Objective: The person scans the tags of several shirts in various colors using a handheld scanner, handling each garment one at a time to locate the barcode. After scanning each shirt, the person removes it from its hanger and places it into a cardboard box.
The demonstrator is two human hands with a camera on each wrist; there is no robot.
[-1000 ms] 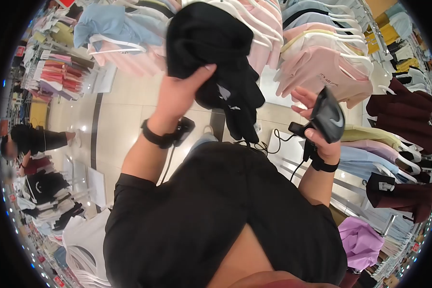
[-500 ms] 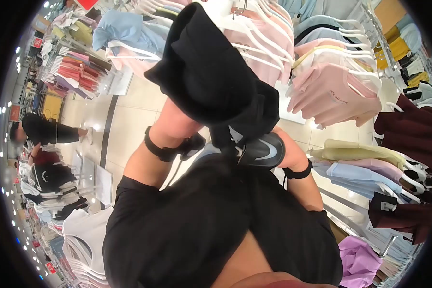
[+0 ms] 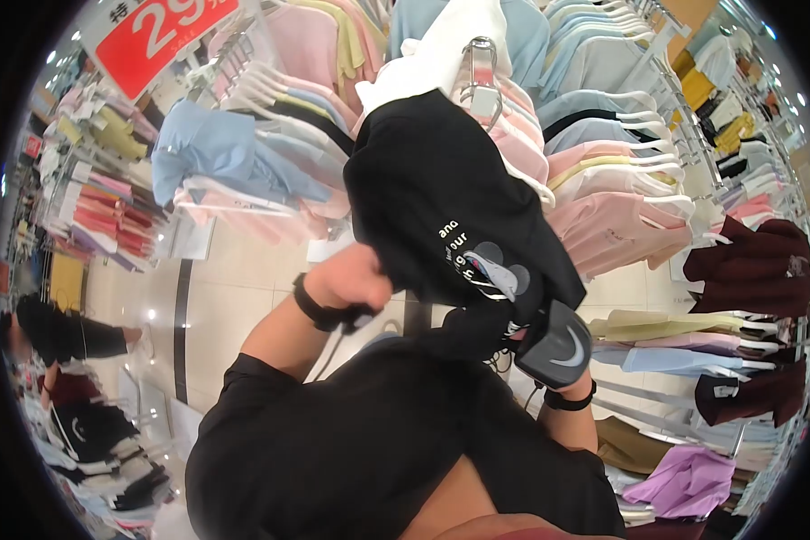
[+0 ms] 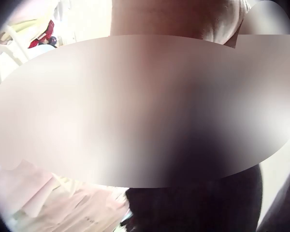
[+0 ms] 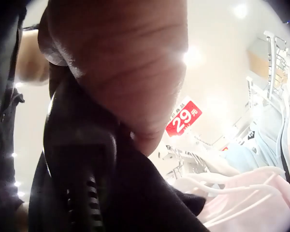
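Snagging is looking like the likeliest trouble from here: the black garment [image 3: 441,180] is spreading aslant between the person's hands, its upper end lying near a white garment [image 3: 436,54] and a chrome rack fitting [image 3: 483,103]. If its fabric is pulled sideways against that metal, a fold could be catching, or a neighbouring piece could be coming along with it. Pink shirts [image 3: 603,229] are hanging on white hangers just beyond its right side, so a wide swing could be brushing them askew. A thin cable [image 3: 535,394] is running by the right wrist, and loose cloth could be wrapping round it.

The right hand [image 3: 574,382] is gripping a black object with a pale swoosh [image 3: 538,349], mostly hidden behind it in the head view; in the right wrist view the digits are pressing closely over dark, smooth material, leaving little opening. With that object filling the grasp, its purchase on the garment could be poor, and the lower corner could be slipping away.

The left hand [image 3: 344,277] is touching or nearly touching the garment's left edge. It is looking bent rather than spread, but its fingertips are blurring or disappearing by the cloth, and the left wrist view is mostly smeared over, so whether it is pinching the fabric cannot be told.
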